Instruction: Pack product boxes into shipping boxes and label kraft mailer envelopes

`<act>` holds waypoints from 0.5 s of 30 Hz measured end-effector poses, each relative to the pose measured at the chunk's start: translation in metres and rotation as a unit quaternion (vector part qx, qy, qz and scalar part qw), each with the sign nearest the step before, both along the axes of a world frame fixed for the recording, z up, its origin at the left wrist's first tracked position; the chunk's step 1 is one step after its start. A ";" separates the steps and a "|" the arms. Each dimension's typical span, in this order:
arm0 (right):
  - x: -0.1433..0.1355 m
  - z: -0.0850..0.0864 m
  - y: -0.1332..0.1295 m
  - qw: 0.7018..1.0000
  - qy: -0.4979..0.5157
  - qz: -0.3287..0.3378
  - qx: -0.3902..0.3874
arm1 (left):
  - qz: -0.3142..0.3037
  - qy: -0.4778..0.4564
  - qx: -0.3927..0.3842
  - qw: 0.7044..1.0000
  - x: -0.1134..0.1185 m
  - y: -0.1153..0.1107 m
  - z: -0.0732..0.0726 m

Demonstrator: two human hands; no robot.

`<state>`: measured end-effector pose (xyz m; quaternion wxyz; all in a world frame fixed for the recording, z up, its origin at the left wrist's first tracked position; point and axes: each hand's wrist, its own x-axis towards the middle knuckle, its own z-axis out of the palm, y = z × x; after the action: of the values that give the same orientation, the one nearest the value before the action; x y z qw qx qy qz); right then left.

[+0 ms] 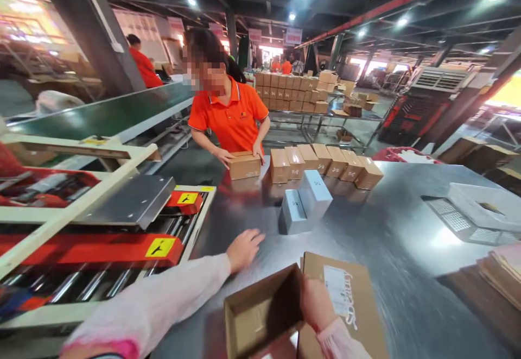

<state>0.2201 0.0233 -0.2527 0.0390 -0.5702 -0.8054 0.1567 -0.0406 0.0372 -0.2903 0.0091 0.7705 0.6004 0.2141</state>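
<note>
My left hand (pixel 245 248) hovers over or rests on the steel table, fingers stretched out and nothing in them. Beyond its fingertips stand light blue boxes (pixel 311 196), one taller than the other, with small dark marks on top. An open cardboard box (pixel 260 315) with bare inner walls is tilted in front of me. Closed around its right edge is my right hand (pixel 317 300), its fingertips partly hidden. Under that hand lies a flat piece of cardboard (pixel 362 299) with a white label and white lettering.
A co-worker in an orange shirt (pixel 230 114) holds a closed carton (pixel 245 165) across the table (pixel 391 228). Several small brown cartons (pixel 321 159) form a row there. A roller conveyor (pixel 89 283) runs at left. A white plastic basket (pixel 484 209) and stacked cardboard (pixel 488 288) lie at right.
</note>
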 end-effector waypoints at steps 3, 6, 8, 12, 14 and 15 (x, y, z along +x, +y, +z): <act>-0.014 -0.005 -0.009 1.000 -0.024 -0.012 -0.014 | 0.156 -0.027 -0.074 0.985 0.078 0.094 0.044; -0.017 -0.018 -0.014 0.999 -0.016 -0.033 -0.015 | 0.252 -0.060 -0.158 0.953 0.143 0.149 0.060; -0.014 -0.033 -0.019 0.999 0.002 -0.044 -0.010 | 0.279 -0.068 -0.181 0.941 0.153 0.159 0.059; -0.006 -0.057 -0.030 0.977 0.202 -0.032 -0.052 | 0.272 -0.060 -0.167 0.946 0.095 0.114 0.061; -0.004 -0.062 -0.031 0.923 0.367 -0.038 -0.111 | 0.245 -0.064 -0.134 0.958 0.047 0.062 0.067; -0.005 -0.063 -0.030 0.888 0.436 -0.049 -0.136 | 0.211 -0.071 -0.101 0.970 0.023 0.030 0.070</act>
<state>0.2148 -0.0069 -0.3155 0.3159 -0.4827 -0.6493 0.4956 -0.0175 0.0675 -0.2200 0.0845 0.6042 0.7657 0.2034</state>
